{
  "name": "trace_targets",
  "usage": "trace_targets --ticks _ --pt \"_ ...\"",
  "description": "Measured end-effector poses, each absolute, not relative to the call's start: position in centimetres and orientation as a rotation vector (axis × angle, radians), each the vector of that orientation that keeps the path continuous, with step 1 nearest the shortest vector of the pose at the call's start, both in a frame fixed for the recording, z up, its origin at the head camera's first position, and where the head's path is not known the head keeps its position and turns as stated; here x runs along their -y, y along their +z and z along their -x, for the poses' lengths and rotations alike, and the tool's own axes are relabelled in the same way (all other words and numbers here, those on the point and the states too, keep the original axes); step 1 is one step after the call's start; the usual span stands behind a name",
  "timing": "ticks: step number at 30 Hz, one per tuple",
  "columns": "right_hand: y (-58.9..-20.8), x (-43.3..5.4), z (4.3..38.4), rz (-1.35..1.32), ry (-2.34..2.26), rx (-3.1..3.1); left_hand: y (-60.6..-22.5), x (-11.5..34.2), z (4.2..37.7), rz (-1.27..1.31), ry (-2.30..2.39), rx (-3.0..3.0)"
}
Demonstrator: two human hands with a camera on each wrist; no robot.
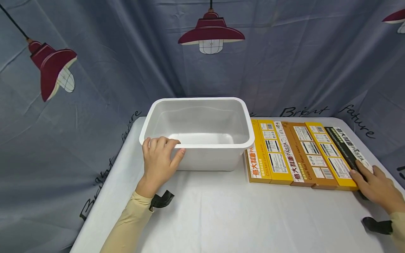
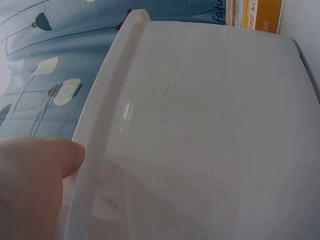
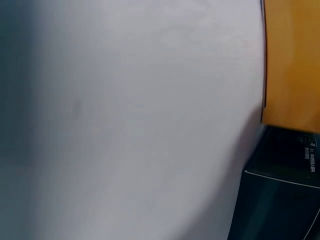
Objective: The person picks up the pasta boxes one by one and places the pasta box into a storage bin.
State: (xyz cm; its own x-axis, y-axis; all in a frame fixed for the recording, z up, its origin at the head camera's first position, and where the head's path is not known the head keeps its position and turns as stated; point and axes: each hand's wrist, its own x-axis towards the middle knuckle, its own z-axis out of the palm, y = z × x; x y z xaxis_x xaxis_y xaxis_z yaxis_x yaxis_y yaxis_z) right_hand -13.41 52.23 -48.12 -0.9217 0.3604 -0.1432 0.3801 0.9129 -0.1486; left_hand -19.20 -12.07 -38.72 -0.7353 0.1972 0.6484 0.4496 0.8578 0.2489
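A: "While blue-grey lamp-printed fabric (image 1: 126,52) is hanging behind, left hand (image 1: 159,163)?"
B: "Pinching rim of white rectangular plastic tub (image 1: 205,159), standing on white-clothed table (image 1: 253,218)."
A: "Right hand (image 1: 378,184)?"
B: "Fingers spread, touching black-and-white cardboard carton (image 1: 345,146); can't tell grip."

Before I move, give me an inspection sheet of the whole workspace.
Surface: white-covered table, a faint crease near the middle.
Job's things: white plastic bin, upright, nothing seen inside; to its right, a row including the yellow chicken curry sauce box, brown crab roe flavor sauce box and, at the far right, black pasta box.
Clutter: nothing seen.
Left hand: grips the bin's near rim.
Right hand: on the black pasta box; grip unclear.
Cables: nothing seen.
Surroundings: blue-grey curtain printed with red lamps.
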Motion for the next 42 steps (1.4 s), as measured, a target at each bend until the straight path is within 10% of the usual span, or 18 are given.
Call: trace_targets --ticks 42 --pt "-48.5 -51.3 9.1 -0.715 -0.166 -2.867 -38.7 12.0 19.3 0.468 -0.546 2.389"
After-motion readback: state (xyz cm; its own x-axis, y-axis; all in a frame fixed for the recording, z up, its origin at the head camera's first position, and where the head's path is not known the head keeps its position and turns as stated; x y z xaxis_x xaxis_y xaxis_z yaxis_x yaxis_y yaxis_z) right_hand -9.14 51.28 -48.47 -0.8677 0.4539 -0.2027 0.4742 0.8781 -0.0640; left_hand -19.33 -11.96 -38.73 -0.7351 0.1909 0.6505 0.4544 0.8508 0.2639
